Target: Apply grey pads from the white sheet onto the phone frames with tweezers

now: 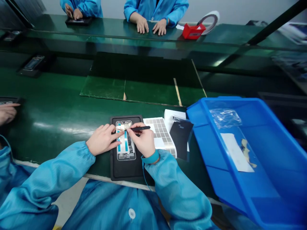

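Note:
An opened phone with blue strips inside lies on a black tray in front of me. My right hand pinches black tweezers, their tip down at the upper part of the phone. From the left, my left hand reaches over the phone's edge with its fingers stretched out and apart, fingertips on or just above the phone. What lies right under the fingertips is hidden. A sheet of grey square stickers lies against the tray's right side.
Right of the sticker sheet lies a dark pouch on white paper. A big blue bin holding plastic wrap and paper stands at right. A raised green board lies ahead. Co-workers' hands rest across the bench; another hand is at far left.

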A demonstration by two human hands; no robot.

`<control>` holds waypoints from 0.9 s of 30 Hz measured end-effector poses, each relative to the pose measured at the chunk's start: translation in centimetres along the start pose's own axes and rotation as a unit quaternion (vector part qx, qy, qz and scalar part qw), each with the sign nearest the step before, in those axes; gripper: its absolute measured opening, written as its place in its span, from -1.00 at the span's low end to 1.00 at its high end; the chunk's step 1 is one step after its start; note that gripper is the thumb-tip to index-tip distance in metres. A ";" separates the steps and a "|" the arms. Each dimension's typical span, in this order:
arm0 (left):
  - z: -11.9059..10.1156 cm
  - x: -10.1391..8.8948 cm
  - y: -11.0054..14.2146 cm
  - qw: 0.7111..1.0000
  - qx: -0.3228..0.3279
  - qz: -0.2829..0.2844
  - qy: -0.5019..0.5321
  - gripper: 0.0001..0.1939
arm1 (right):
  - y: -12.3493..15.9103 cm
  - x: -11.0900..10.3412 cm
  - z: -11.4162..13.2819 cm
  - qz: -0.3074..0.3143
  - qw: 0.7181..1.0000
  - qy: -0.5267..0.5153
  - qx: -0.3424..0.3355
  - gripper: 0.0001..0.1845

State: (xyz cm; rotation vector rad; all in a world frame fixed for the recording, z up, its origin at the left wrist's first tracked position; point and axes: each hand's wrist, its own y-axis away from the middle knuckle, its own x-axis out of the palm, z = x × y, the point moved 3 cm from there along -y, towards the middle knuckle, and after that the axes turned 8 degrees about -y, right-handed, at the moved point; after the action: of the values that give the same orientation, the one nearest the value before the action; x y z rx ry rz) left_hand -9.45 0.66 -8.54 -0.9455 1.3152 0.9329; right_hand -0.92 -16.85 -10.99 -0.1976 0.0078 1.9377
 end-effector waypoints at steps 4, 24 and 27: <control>-0.1 -0.2 0.6 1.000 0.001 0.002 -0.018 -0.59 | -0.2 0.1 -0.1 -0.006 1.000 -0.015 -0.008 -0.86; -8.3 -2.5 -14.3 0.979 0.011 -0.017 0.205 -0.65 | 8.9 -14.5 1.3 -0.235 0.968 -0.089 0.000 -0.83; -9.9 -0.8 -19.4 0.976 -0.040 -0.012 0.212 -0.62 | 8.8 -16.0 -0.1 -0.254 0.963 -0.089 0.003 -0.81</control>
State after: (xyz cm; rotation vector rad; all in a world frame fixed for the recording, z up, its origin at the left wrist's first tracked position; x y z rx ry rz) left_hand 5.25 -15.38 -7.49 -1.2688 1.6272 0.7958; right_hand -3.39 -34.94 -9.59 -0.0140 -0.1430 1.4349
